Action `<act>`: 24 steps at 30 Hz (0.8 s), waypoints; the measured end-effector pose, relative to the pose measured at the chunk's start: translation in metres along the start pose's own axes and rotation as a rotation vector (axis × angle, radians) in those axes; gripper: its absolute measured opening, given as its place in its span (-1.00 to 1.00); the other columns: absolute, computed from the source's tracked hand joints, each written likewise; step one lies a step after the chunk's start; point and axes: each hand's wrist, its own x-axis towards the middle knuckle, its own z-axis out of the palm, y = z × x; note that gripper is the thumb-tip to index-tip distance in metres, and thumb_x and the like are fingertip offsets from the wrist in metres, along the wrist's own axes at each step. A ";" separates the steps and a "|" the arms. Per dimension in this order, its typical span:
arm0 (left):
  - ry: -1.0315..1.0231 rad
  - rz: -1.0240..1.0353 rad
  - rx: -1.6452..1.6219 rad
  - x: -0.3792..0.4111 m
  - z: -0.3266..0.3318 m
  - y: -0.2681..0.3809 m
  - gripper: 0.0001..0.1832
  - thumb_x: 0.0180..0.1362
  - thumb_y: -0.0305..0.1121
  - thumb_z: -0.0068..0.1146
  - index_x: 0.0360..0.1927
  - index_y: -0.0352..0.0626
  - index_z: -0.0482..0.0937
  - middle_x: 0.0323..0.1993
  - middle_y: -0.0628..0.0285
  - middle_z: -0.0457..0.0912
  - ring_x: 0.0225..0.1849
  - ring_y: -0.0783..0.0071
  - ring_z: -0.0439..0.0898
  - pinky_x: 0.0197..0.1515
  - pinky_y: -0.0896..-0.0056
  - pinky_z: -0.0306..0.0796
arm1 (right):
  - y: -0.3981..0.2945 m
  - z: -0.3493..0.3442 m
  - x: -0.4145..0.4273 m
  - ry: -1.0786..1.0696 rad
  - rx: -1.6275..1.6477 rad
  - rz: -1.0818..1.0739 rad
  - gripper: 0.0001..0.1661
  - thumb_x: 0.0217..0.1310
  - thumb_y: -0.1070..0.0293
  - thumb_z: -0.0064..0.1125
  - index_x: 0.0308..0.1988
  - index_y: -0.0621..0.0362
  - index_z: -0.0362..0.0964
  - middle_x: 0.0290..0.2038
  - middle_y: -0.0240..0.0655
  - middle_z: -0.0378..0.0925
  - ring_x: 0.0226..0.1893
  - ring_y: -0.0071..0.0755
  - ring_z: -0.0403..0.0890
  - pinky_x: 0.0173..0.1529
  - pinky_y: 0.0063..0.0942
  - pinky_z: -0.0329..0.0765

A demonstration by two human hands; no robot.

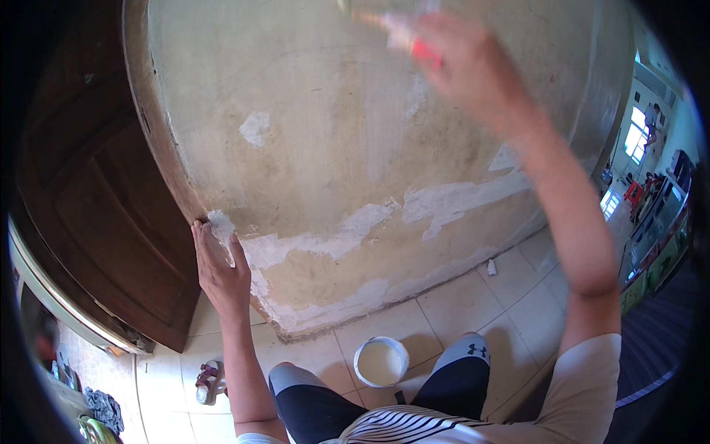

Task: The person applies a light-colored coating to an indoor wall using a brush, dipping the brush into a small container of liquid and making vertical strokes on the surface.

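My right hand (460,61) is raised at the top of the view, blurred, gripping a handled tool with a red part (427,53); it looks like a paintbrush, with its tip near the wall. The beige wall (310,183) has white filler patches (383,219) along its lower part. My left hand (224,266) rests against the wall's left edge beside the wooden door frame (161,127), fingers extended and thumb apart. Between my knees on the tiled floor stands a round white bucket (381,362) of pale, creamy liquid.
A dark wooden door (105,211) stands at left. A sandal (208,383) and a crumpled dark cloth (104,408) lie on the lower left. A small white chip (491,267) is on the tiles near the wall. Far right, a person (652,125) is near a window.
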 end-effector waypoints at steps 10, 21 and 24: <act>-0.014 -0.012 -0.038 0.001 -0.004 -0.001 -0.53 0.30 -0.34 0.16 0.18 -0.46 0.44 0.21 -0.26 0.49 0.34 -0.13 0.42 0.34 0.04 0.35 | -0.120 0.033 -0.136 -0.438 0.377 0.224 -0.64 0.25 0.35 0.24 0.03 0.21 0.54 -0.22 -0.16 0.61 -0.23 -0.18 0.68 -0.23 -0.29 0.67; -0.013 0.007 0.003 0.001 -0.004 -0.001 -0.49 0.30 -0.33 0.16 0.21 -0.48 0.40 0.23 -0.27 0.48 0.34 -0.14 0.41 0.34 0.04 0.35 | 0.023 0.004 0.023 -0.600 0.526 0.485 -0.66 0.33 0.26 0.21 0.05 0.09 0.61 -0.24 -0.26 0.73 -0.23 -0.27 0.72 -0.10 -0.42 0.62; -0.019 0.013 0.024 0.001 -0.005 -0.005 -0.49 0.30 -0.33 0.16 0.21 -0.47 0.40 0.24 -0.27 0.47 0.34 -0.13 0.41 0.34 0.04 0.35 | 0.056 -0.035 0.083 -0.329 0.381 0.294 -0.83 0.29 0.45 0.13 -0.22 0.24 0.65 -0.37 -0.25 0.69 -0.38 -0.40 0.67 -0.25 -0.45 0.62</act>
